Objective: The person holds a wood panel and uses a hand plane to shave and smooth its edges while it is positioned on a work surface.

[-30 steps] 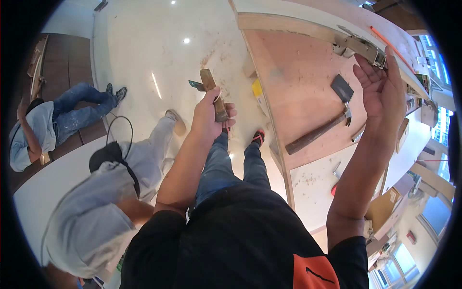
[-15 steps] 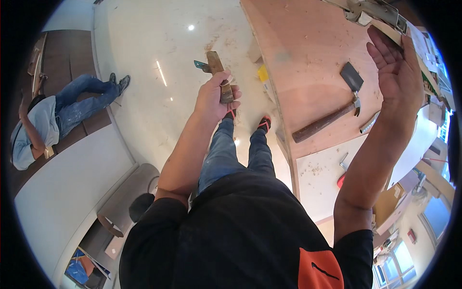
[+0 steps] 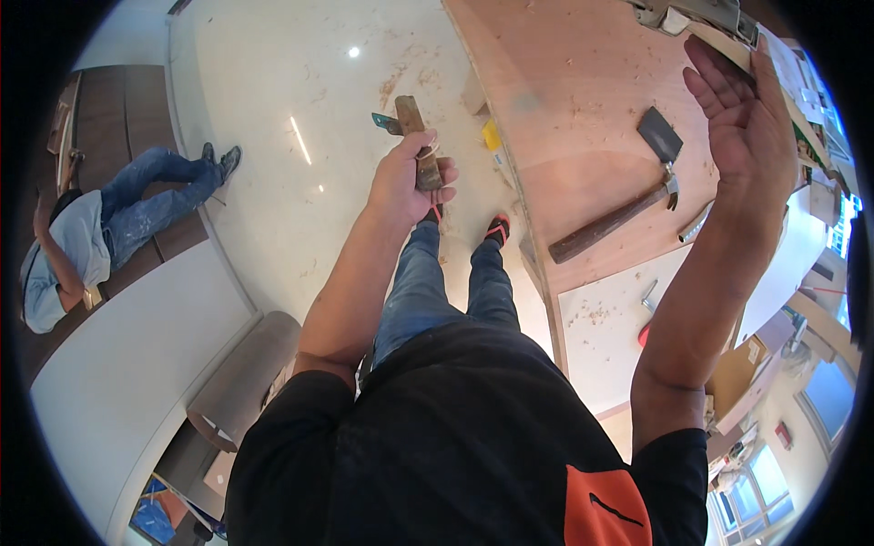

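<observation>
My left hand (image 3: 410, 173) grips a small wooden hand plane (image 3: 411, 116) with a teal piece jutting from its side. My right hand (image 3: 728, 109) is cupped, palm visible and fingers loosely curved, against the underside of a pale wooden edge (image 3: 715, 44) beside a metal fitting (image 3: 674, 14) at the upper right; whether it presses there I cannot tell. On the plywood board (image 3: 546, 109) below it lie a hammer (image 3: 601, 223) with a wooden handle, a dark flat blade-like piece (image 3: 660, 132) and a short metal tube (image 3: 694, 223).
A person (image 3: 68, 241) in a light shirt and jeans is at dark panels on the left. A grey roll (image 3: 241, 369) lies lower left. A yellow object (image 3: 491, 135) sits by the board's edge on the floor (image 3: 255, 73), near wood shavings. A white panel (image 3: 583, 355) carries a red-handled tool (image 3: 648, 305).
The co-worker in grey beside me has left the view, uncovering the grey roll. My right hand has moved up and rightward along the edge. My left hand still holds the plane.
</observation>
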The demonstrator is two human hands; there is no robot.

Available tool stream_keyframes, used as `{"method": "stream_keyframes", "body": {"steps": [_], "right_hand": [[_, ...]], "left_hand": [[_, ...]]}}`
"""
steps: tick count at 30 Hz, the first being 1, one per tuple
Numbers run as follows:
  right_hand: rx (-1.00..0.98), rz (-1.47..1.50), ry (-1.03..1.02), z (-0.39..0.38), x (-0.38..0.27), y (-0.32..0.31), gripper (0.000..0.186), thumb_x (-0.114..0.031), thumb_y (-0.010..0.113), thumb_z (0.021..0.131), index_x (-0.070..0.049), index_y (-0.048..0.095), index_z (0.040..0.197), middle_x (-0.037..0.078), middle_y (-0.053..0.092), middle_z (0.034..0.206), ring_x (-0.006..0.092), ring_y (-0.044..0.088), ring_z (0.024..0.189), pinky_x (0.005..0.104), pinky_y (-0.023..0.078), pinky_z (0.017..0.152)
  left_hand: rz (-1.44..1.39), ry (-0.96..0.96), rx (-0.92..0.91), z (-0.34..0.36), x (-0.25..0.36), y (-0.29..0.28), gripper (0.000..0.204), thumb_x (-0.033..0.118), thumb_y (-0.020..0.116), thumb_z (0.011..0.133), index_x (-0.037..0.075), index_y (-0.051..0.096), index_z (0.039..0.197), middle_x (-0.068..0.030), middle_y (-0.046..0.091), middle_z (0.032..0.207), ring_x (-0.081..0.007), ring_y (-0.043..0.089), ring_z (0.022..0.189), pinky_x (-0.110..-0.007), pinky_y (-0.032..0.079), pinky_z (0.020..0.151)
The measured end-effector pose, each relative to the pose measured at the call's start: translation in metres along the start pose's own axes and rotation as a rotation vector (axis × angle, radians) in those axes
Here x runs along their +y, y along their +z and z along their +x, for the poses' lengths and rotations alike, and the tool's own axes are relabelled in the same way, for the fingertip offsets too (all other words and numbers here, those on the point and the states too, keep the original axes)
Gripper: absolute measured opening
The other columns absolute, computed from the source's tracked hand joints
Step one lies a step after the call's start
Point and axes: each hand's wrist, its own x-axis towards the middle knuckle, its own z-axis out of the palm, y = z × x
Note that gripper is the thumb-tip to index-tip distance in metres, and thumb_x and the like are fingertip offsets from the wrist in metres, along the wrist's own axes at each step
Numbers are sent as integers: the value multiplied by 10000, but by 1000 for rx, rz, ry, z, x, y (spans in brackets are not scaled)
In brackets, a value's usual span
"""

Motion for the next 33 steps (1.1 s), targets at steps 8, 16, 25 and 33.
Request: {"method": "stream_keyframes", "body": {"steps": [8, 16, 25, 33], "right_hand": [[105, 50, 259, -60, 41, -26, 310, -196, 677, 983, -19, 618, 1230, 128, 717, 1029, 283, 734, 833, 419, 619, 730], [143, 124, 603, -117, 171, -79, 333, -187, 700, 985, -17, 592, 1250, 109, 717, 1045, 237, 729, 850, 362, 617, 678], [47, 50, 722, -116, 212, -87, 327, -213, 694, 998, 25, 615, 1208, 118, 729, 1018, 223, 729, 826, 351, 614, 655], [14, -19, 762, -85, 228, -114, 331, -246, 686, 1011, 34, 632, 1178, 133, 738, 963, 208, 726, 740, 334, 623, 599]], "left_hand": [[-291, 69, -345, 29, 10, -20, 283, 339, 615, 961, 105, 557, 1108, -153, 685, 1000, -282, 685, 902, -497, 514, 806], [-365, 176, -448, 63, 104, 25, 499, 335, 695, 851, 57, 538, 1234, -208, 608, 1241, -353, 627, 1079, -480, 505, 876], [-93, 436, -8, 100, 74, 80, 207, 112, 784, 751, 12, 651, 874, -48, 604, 744, -168, 584, 675, -332, 479, 635], [15, 597, 181, 96, 46, 87, 272, 77, 801, 706, -65, 624, 857, -104, 659, 756, -181, 607, 627, -345, 490, 578]]}}
